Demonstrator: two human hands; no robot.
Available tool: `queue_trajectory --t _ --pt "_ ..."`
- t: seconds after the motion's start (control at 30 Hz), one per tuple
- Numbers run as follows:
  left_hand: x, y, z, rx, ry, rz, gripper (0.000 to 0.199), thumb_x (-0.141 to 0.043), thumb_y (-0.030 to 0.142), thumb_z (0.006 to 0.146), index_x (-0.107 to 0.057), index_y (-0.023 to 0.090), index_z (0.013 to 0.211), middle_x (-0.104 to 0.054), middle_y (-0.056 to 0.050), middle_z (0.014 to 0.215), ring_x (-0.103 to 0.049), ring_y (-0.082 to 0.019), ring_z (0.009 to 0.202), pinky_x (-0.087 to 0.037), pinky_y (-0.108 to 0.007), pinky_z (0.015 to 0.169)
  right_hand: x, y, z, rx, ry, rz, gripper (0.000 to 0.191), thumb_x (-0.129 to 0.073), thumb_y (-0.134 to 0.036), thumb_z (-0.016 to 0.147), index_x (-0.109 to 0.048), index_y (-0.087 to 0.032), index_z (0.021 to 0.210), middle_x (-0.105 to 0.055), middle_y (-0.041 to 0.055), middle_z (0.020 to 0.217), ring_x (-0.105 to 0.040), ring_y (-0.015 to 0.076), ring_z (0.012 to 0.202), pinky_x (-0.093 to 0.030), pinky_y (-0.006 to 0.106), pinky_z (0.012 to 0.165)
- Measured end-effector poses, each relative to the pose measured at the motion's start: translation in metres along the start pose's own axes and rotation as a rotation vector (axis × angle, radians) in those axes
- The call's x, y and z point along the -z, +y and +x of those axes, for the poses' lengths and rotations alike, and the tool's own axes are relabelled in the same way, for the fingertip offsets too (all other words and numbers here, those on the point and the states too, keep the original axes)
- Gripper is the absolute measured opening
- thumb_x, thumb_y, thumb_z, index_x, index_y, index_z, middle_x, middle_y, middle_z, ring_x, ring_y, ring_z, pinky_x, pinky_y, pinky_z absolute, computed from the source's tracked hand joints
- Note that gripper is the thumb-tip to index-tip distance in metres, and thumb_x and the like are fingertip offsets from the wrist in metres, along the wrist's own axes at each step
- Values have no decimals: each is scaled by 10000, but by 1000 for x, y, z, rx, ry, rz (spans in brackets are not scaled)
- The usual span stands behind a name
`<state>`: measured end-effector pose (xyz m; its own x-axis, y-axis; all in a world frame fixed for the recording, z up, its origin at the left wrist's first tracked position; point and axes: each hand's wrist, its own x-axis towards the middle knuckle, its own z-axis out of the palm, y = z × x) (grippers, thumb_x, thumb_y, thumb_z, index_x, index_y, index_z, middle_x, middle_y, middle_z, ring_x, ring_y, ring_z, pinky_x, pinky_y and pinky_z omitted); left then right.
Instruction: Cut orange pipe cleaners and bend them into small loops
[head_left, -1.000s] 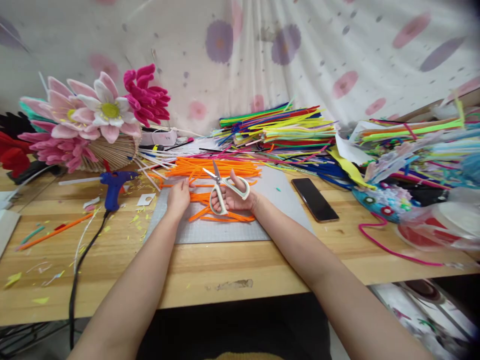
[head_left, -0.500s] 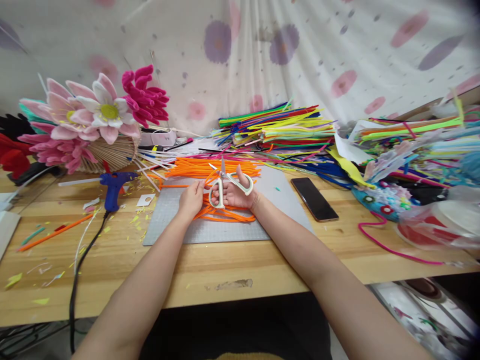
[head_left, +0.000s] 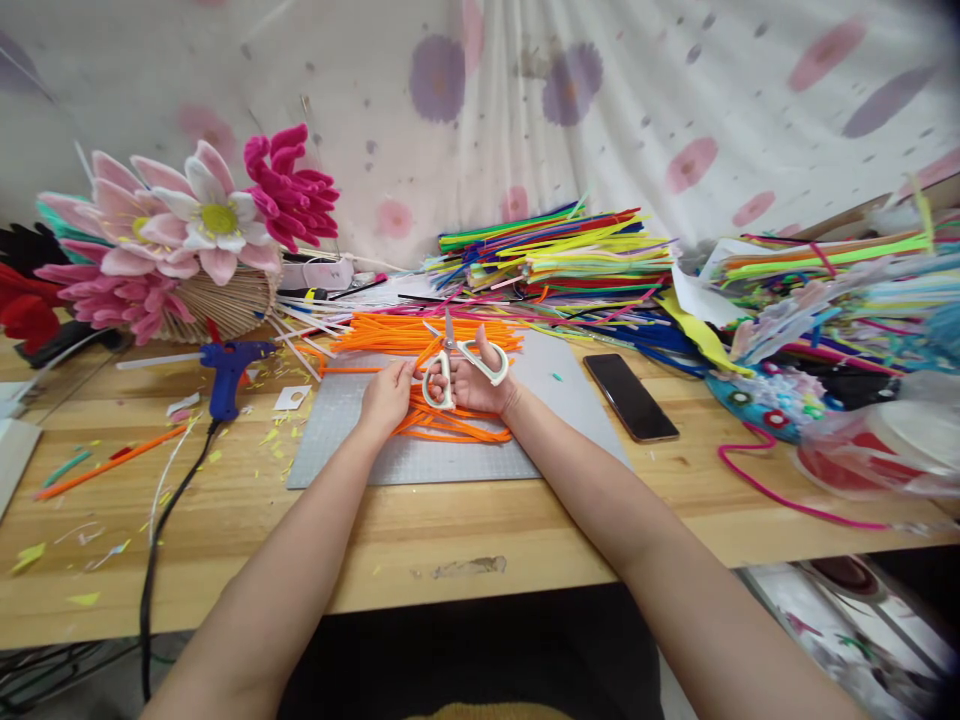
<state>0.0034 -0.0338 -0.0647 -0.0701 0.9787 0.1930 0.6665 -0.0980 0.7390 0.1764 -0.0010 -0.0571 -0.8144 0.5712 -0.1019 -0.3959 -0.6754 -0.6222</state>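
Note:
My left hand (head_left: pixel 388 400) is closed in a pinch on an orange pipe cleaner (head_left: pixel 352 370), which sticks out to the left. Close beside it, my right hand (head_left: pixel 480 388) has its palm turned up and holds scissors (head_left: pixel 450 346) with white handles, the thumb through one loop. The blades are parted and point away from me, near the pinched fingers. Behind the hands lies a bundle of orange pipe cleaners (head_left: pixel 375 333). More orange pipe cleaners (head_left: pixel 457 430) lie under my hands on a grey cutting mat (head_left: pixel 450 470).
A blue glue gun (head_left: pixel 229 380) with a black cord stands left, among scraps. Fuzzy flowers (head_left: pixel 217 220) are at the back left. A phone (head_left: pixel 630 397) lies right of the mat. Coloured pipe cleaners (head_left: pixel 555 250) are piled behind; a plastic-wrapped roll (head_left: pixel 877 440) is far right.
My left hand and the scissors have shifted very slightly up and to the right. Both grips look the same, and the blades remain parted.

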Motion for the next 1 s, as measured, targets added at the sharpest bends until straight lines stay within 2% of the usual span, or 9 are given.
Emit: queue_trajectory --t 0.2,0.37,0.57,0.67,0.73,0.8,0.87,0.93,1.0 --pt "0 5 0 -6 8 65 328 -335 346 851 -593 191 722 -628 -31 747 -546 -170 711 -347 -257 645 -6 2 2 29 17 -23 759 -130 -801 697 -527 -159 786 -495 34 584 -485 153 592 -433 287 549" --pt "0 4 -1 -4 9 79 304 -339 320 851 -573 193 705 -609 -20 725 -533 -161 694 -333 -249 622 1 -1 8 32 61 -82 714 -117 -765 737 -483 -159 648 -334 -39 440 -314 77 391 -300 198 396" --pt "8 -2 1 1 89 97 321 -323 337 863 -577 198 725 -590 -8 688 -522 -152 662 -331 -242 610 -2 -14 -8 -134 46 -341 735 -189 -797 697 -534 -150 749 -517 29 570 -537 153 563 -457 298 546" --pt "16 -5 2 8 133 160 334 -315 348 870 -593 197 766 -596 -15 697 -524 -156 660 -335 -247 606 -6 -28 -23 -139 86 -556 691 -290 -779 696 -545 -142 774 -573 59 647 -566 163 596 -470 307 562" --pt "19 -8 2 -13 125 230 345 -316 364 873 -612 202 802 -613 -25 731 -531 -165 683 -346 -259 617 -3 -41 -33 -54 237 -751 604 -404 -728 701 -545 -145 775 -573 47 646 -549 143 557 -449 272 524" --pt "19 -12 3 -130 73 293 351 -336 378 870 -634 201 820 -627 -40 800 -541 -181 763 -369 -278 675 5 -55 -42 59 523 -1002 501 -506 -641 707 -549 -146 767 -567 33 633 -521 122 520 -414 240 493" --pt "17 -16 4 -287 42 334 341 -370 382 860 -657 197 841 -623 -56 885 -530 -199 870 -375 -304 770 18 -68 -51 99 838 -1289 405 -560 -544 718 -567 -142 767 -591 52 669 -540 137 561 -407 240 520" --pt "15 -21 6 -357 72 355 332 -392 376 853 -669 196 886 -609 -65 938 -510 -211 934 -365 -326 840 31 -77 -58 43 1112 -1548 323 -568 -450 730 -590 -138 811 -627 90 761 -587 186 674 -420 264 591" --pt "15 -26 8 -324 130 370 317 -404 354 850 -666 197 936 -599 -68 961 -502 -216 950 -364 -338 865 42 -83 -64 -90 1281 -1724 295 -567 -388 719 -604 -134 864 -641 127 861 -606 236 786 -427 292 650"
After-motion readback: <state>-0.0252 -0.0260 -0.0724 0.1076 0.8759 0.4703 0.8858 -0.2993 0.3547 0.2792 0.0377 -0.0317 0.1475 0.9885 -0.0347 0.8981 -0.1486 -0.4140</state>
